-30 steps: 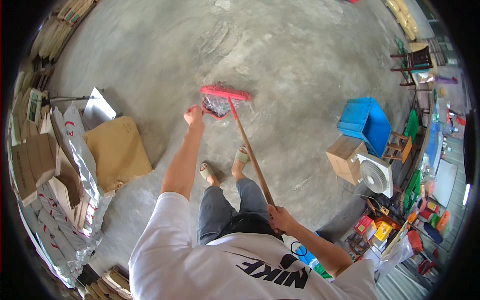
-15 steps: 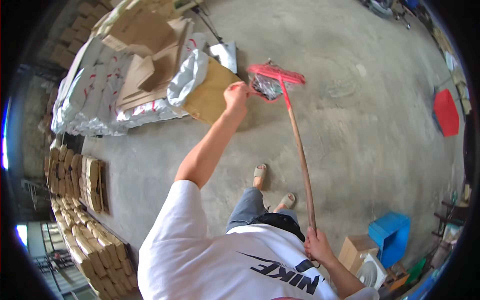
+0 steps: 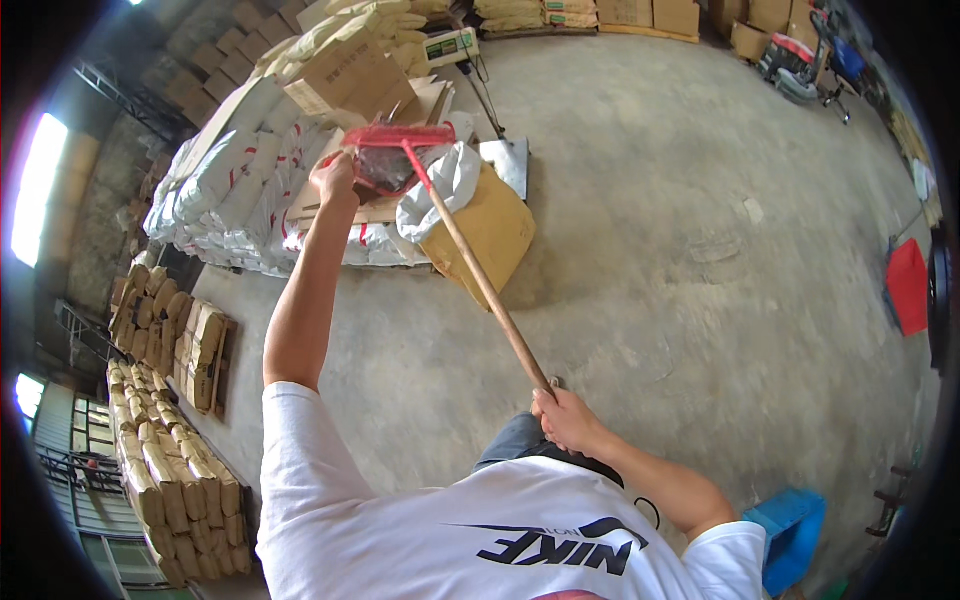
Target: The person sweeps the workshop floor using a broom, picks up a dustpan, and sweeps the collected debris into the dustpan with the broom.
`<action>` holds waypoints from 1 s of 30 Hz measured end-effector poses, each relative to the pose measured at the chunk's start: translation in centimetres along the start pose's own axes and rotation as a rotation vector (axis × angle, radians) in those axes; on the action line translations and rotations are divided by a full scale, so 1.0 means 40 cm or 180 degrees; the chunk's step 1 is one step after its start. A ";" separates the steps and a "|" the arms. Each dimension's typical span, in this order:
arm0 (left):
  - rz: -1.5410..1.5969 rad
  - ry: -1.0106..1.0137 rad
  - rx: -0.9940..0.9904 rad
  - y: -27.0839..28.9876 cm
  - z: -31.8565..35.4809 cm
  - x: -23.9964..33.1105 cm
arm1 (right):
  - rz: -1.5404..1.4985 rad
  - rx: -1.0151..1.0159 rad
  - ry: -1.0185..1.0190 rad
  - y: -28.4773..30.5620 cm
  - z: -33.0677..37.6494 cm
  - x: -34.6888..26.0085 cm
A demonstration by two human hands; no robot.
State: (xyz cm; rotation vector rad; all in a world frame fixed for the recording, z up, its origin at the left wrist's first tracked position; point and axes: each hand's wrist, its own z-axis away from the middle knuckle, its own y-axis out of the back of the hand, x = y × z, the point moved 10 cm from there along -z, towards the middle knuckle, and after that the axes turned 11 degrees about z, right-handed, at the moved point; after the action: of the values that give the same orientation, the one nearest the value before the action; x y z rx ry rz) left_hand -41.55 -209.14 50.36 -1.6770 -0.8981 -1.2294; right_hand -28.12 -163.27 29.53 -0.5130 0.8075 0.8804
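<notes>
My right hand [image 3: 570, 422] is wrapped round the lower end of a long wooden handle, part of a broom [image 3: 480, 272] with a red head. The handle slants away to the upper left. My left hand [image 3: 335, 178], arm stretched out, is closed on the edge of a red-rimmed piece [image 3: 385, 170] with dark and clear plastic-looking scraps in it. The broom's red head lies against its far side; its exact kind I cannot make out. Both are held up in front of flattened cardboard, beside an open yellow sack [image 3: 490, 235] with a white liner [image 3: 440, 190].
White sacks [image 3: 225, 190] topped with cardboard are stacked at the left. A platform scale [image 3: 507, 165] stands behind the yellow sack. Brown paper sacks [image 3: 180, 480] are piled at lower left. A blue crate [image 3: 795, 535] and a red dustpan [image 3: 907, 287] are on the right.
Both hands have carried the broom head and the red-rimmed piece leftward, from over the floor to beside the yellow sack's mouth. My view has shifted too.
</notes>
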 end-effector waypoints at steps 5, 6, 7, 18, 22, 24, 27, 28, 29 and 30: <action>-0.1013 -0.0657 0.0205 0.130 -0.100 -0.115 | 0.0060 -0.0014 0.0103 0.041 -0.012 -0.022; -0.1537 -0.1163 0.0121 0.124 -0.096 -0.140 | 0.0093 0.0074 0.0163 0.065 -0.005 -0.022; -0.1690 -0.1255 -0.0122 0.102 -0.072 -0.192 | 0.0077 0.0101 0.0149 0.092 0.004 -0.019; -0.2677 -0.2159 -0.1977 -0.058 0.268 -0.382 | -0.0004 0.0446 -0.0135 0.250 0.254 0.017; -0.2778 -0.2499 -0.2250 -0.049 0.315 -0.361 | -0.0012 0.0604 -0.0161 0.259 0.325 0.096; -0.2774 -0.2594 -0.2346 -0.043 0.347 -0.331 | -0.0111 0.0620 -0.0174 0.257 0.371 0.140; -0.2764 -0.2628 -0.2448 -0.026 0.387 -0.285 | -0.0418 0.0598 -0.0262 0.259 0.443 0.219; -0.2759 -0.2570 -0.2446 -0.018 0.392 -0.253 | -0.0607 0.0542 -0.0298 0.258 0.462 0.250; -0.2753 -0.2499 -0.2475 -0.010 0.390 -0.240 | -0.0667 0.0556 -0.0355 0.263 0.485 0.291; -0.2653 -0.2649 -0.2482 0.015 0.366 -0.234 | -0.0809 0.0600 -0.0347 0.273 0.510 0.318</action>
State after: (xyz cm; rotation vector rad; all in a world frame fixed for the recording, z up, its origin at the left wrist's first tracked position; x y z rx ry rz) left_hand -38.23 -196.48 38.93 -2.6677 -1.9323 -1.5305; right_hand -24.12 -137.21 30.93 -0.3879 0.6998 0.5861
